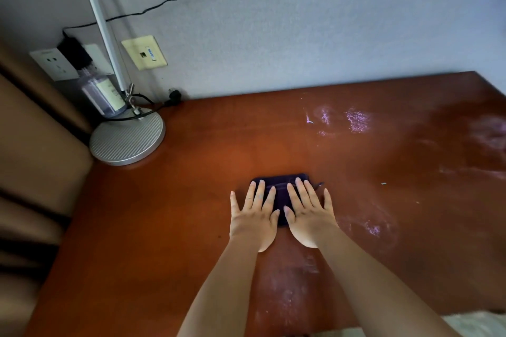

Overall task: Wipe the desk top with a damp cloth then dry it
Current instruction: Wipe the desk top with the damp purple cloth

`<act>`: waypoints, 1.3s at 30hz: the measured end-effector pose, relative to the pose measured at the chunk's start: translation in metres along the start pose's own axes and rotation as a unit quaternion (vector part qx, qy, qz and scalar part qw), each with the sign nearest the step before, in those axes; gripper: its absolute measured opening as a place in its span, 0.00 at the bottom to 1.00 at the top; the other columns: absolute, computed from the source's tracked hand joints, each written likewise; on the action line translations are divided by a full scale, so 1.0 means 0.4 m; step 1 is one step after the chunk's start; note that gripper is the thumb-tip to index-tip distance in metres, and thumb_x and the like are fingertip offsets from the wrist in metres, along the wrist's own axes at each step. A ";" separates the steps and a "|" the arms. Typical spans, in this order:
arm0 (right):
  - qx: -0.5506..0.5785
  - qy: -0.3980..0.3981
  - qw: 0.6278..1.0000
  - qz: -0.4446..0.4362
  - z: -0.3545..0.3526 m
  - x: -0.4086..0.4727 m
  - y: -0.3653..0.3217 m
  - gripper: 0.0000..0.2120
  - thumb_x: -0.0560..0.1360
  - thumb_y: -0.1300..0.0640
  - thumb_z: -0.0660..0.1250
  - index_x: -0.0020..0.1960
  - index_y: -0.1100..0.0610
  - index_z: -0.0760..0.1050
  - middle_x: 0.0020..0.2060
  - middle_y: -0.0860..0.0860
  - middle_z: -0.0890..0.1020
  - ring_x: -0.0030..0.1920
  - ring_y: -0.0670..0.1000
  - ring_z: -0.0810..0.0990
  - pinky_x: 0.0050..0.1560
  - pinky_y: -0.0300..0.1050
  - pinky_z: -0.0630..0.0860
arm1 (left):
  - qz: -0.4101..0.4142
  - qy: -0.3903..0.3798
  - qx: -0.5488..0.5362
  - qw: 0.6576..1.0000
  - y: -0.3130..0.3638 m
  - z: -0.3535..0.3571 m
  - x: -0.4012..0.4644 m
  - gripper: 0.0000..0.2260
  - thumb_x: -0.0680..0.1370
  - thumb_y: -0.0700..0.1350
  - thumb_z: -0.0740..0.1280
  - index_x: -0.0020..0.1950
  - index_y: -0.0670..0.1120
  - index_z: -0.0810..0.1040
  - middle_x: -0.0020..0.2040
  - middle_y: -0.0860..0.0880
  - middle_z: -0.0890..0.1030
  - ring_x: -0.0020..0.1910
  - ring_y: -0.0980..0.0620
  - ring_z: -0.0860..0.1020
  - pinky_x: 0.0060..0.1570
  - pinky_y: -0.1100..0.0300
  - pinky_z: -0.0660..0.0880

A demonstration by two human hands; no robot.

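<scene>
A dark purple folded cloth (279,186) lies flat near the middle of the reddish-brown desk top (191,200). My left hand (253,216) presses on its left part with straight, spread fingers. Beside it, my right hand (309,213) presses the cloth's right part the same way, fingers straight. Most of the cloth is hidden under both palms. Wet, shiny streaks (356,119) show on the desk to the right and near the front edge.
A silver desk lamp with a round ribbed base (127,139) stands at the desk's back left corner, with a clear bottle (102,97) and a black cable behind it. Wall sockets (54,64) sit above. A tan upholstered surface (32,145) borders the desk's left side.
</scene>
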State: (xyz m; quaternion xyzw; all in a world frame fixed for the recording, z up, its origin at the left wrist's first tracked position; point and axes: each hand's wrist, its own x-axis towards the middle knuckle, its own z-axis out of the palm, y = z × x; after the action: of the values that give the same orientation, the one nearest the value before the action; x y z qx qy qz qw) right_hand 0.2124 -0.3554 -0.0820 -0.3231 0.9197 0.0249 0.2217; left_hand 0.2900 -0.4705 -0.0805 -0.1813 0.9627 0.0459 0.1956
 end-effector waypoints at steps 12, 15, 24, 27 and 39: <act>-0.017 -0.012 1.000 -0.021 -0.052 0.111 0.017 0.27 0.82 0.45 0.37 0.76 0.51 0.31 0.76 0.48 0.32 0.75 0.47 0.31 0.73 0.58 0.32 | -0.002 0.012 0.022 1.000 -0.020 -0.042 0.095 0.25 0.84 0.55 0.39 0.78 0.52 0.36 0.78 0.50 0.35 0.76 0.51 0.33 0.72 0.40 0.35; -0.019 -0.012 0.999 -0.032 -0.075 0.163 0.023 0.27 0.82 0.45 0.38 0.76 0.50 0.31 0.76 0.47 0.32 0.75 0.47 0.31 0.73 0.58 0.32 | -0.019 0.008 0.018 1.000 -0.025 -0.061 0.141 0.25 0.83 0.56 0.39 0.78 0.52 0.35 0.78 0.50 0.35 0.76 0.51 0.33 0.72 0.39 0.35; -0.019 -0.002 0.998 -0.063 -0.121 0.267 0.031 0.27 0.82 0.45 0.38 0.77 0.51 0.32 0.76 0.48 0.33 0.75 0.47 0.31 0.73 0.59 0.32 | -0.054 0.014 0.011 0.998 -0.041 -0.094 0.225 0.24 0.83 0.56 0.39 0.78 0.53 0.36 0.79 0.49 0.36 0.77 0.50 0.34 0.73 0.39 0.36; -0.024 -0.001 0.998 -0.065 -0.118 0.260 0.032 0.27 0.82 0.45 0.38 0.77 0.51 0.32 0.76 0.48 0.33 0.75 0.47 0.31 0.73 0.59 0.32 | -0.059 0.014 0.011 0.998 -0.037 -0.094 0.216 0.25 0.83 0.56 0.39 0.78 0.53 0.36 0.79 0.49 0.36 0.77 0.50 0.34 0.72 0.39 0.36; -0.035 -0.032 0.998 -0.048 -0.027 0.029 0.014 0.27 0.82 0.45 0.37 0.76 0.51 0.30 0.75 0.48 0.30 0.74 0.47 0.30 0.73 0.59 0.33 | -0.047 -0.017 0.007 0.999 0.017 -0.006 -0.011 0.25 0.83 0.55 0.38 0.77 0.52 0.34 0.78 0.49 0.33 0.76 0.50 0.32 0.72 0.38 0.36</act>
State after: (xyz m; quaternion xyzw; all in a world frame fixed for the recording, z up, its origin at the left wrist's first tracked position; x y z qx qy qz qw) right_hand 0.1968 -0.3595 -0.0778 -0.3738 0.8939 0.0568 0.2408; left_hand 0.2904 -0.4633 -0.0765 -0.2236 0.9500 0.0327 0.2156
